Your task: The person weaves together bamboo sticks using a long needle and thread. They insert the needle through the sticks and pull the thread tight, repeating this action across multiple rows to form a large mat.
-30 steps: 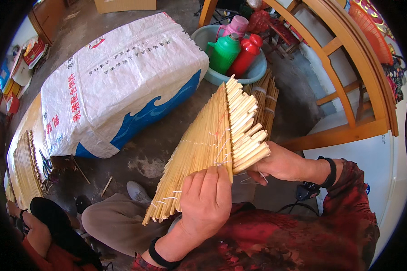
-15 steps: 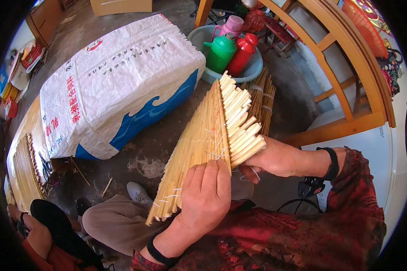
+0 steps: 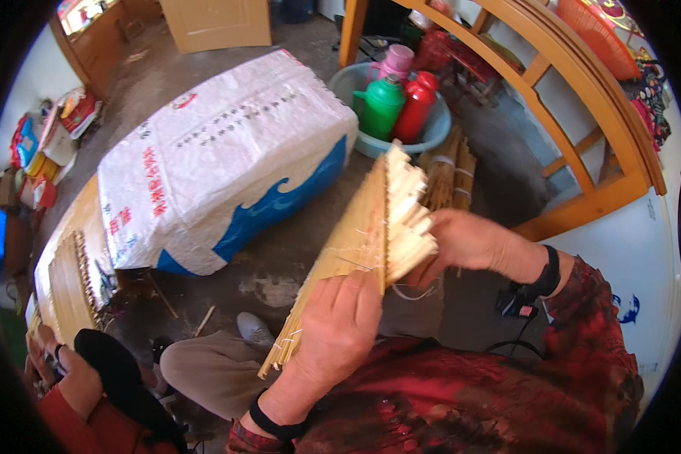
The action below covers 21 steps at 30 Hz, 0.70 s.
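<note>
Mat [image 3: 356, 227]: pale yellow sticks, white stitches [image 3: 288, 344], thick cream ends [image 3: 407, 219] along its right edge.
Mat's place: tilted, before the red shirt [image 3: 469, 393].
Sack [image 3: 227, 147]: red and dark characters [image 3: 157, 185], blue wave [image 3: 280, 203].
Left hand [image 3: 337, 321]: fingers together, clamped on the mat.
Right hand [image 3: 465, 240]: blurred, fingers curled beside the cream ends, near white thread [image 3: 418, 297]; cannot tell whether they grip it.

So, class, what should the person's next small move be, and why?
Probably drawing the white thread snug with the right hand: it hangs in a slack curve below that hand, while the left hand grips the bound sticks.
</note>
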Tool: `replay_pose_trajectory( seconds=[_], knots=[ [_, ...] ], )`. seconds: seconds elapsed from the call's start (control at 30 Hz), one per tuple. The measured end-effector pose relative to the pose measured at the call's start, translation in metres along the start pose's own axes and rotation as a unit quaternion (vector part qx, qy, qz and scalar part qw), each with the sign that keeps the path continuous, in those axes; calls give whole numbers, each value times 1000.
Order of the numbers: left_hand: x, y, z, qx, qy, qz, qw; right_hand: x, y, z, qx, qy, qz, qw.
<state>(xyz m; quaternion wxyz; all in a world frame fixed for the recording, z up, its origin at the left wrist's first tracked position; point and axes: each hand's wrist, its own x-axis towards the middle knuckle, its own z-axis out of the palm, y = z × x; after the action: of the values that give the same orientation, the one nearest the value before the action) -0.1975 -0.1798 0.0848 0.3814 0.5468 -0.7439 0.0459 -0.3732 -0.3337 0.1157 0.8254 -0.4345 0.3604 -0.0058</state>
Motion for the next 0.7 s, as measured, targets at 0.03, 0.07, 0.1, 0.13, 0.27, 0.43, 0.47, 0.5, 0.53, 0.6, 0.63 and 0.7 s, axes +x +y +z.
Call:
replay_pose_trajectory(
  seconds=[0.03, 0.07, 0.1, 0.13, 0.27, 0.43, 0.47, 0.5, 0.53, 0.6, 0.63, 0.7],
  knots=[
    [3, 2, -6, -11, 4, 17, 1000, 3, 7, -30, 22, 66, -23, 997],
    [8, 3, -11, 2, 8, 24, 1000, -1, 6, -51, 31, 98, -45, 994],
    [14, 4, -17, -28, 5, 21, 999, -7, 8, -67, 52, 110, -55, 991],
    [17, 4, -23, -57, -2, 12, 998, -11, 1, -54, 36, 129, -33, 991],
    [24, 18, -41, -41, -15, 86, 995, -25, 12, -75, 91, 99, -84, 987],
    [43, 61, -56, 21, -57, 207, 976, -49, 22, -45, 38, 176, -125, 976],
    [43, 70, -60, 26, -58, 208, 976, -58, 26, -39, 25, 192, -146, 970],
    [43, 82, -65, 52, -65, 239, 968, -69, 27, -32, 12, 208, -168, 963],
    [42, 90, -70, 80, -77, 264, 958, -75, 24, -19, 13, 201, -169, 965],
    [42, 103, -81, 106, -67, 293, 948, -90, 17, 9, 27, 205, -233, 950],
    [38, 108, -85, 133, -53, 309, 940, -95, 18, 11, 21, 201, -257, 945],
    [32, 119, -95, 182, -48, 327, 926, -101, 22, 17, 29, 186, -297, 936]
  ],
)
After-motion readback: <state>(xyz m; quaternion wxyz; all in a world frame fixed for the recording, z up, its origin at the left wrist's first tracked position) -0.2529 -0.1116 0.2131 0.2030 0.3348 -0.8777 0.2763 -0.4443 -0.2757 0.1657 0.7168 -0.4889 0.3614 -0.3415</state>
